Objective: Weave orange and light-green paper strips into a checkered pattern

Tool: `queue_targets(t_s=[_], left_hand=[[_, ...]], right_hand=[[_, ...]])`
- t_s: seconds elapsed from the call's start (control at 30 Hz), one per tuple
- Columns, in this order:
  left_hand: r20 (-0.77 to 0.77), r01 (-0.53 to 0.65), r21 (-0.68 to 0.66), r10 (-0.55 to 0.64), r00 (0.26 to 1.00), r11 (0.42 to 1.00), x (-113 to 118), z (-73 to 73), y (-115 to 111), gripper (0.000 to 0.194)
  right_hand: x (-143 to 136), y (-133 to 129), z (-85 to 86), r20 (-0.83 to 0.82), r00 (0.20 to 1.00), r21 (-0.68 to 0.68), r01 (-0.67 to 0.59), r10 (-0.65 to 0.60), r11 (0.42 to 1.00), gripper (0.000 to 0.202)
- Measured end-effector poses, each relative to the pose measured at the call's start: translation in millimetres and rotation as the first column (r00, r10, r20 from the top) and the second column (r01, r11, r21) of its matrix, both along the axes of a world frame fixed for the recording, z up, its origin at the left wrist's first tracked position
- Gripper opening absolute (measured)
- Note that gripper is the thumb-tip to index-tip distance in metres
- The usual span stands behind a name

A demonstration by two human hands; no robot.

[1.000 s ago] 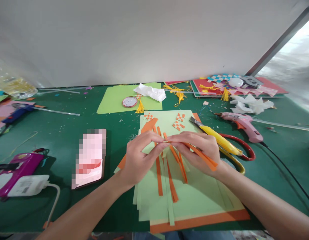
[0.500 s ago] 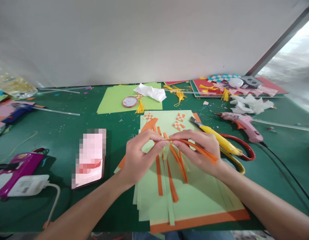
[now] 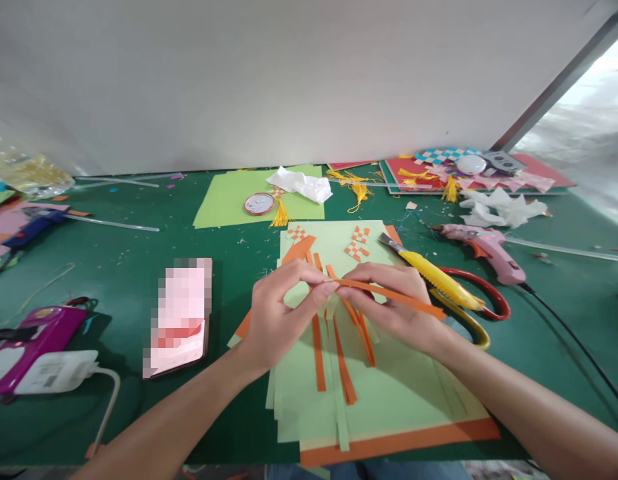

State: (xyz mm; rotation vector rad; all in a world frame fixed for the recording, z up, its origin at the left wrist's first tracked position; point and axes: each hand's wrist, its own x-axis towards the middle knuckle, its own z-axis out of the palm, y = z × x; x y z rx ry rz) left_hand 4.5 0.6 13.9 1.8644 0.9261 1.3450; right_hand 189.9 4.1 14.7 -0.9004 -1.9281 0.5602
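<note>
- L hand (image 3: 281,313) + R hand (image 3: 396,310): fingertips close tog., pinching orange strip (image 3: 403,297) above green paper (image 3: 403,400).
- Phone (image 3: 183,313) left, glue gun (image 3: 491,250) far right, tabletop (image 3: 229,420).

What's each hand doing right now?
Left hand: closed, fingertips pinching one end of an orange paper strip.
Right hand: closed, thumb and finger pinching the same strip.

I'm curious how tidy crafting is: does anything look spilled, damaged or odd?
Nothing looks spilled. The phone looks oddest: blocky squares cover most of it, so damage can't be judged. Crumpled white paper lies partly over the lime sheet, and scraps litter the green table, which looks untidy.
</note>
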Motion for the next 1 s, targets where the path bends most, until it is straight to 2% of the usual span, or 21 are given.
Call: queue_targets(t_s=[0.3, 0.77, 1.0], left_hand=[[0.049, 0.025, -0.065, -0.022, 0.999, 0.998, 1.1, -0.5, 0.0, 0.011], [0.044, 0.011, -0.105, -0.007, 0.999, 0.994, 1.3, 1.1, 0.8, 0.007], [0.069, 0.001, -0.2, 0.013, 0.998, 0.98, 2.1, 2.8, -0.5, 0.008]], right_hand=[[-0.4, -1.6, 1.0, -0.005, 1.0, -0.088, -0.01, 0.01, 0.996, 0.011], [0.2, 1.1, -0.2, 0.008, 1.0, -0.091, -0.019, 0.02, 0.996, 0.011], [-2.0, -1.7, -1.8, 0.03, 0.999, -0.13, 0.014, -0.01, 0.991, 0.019]])
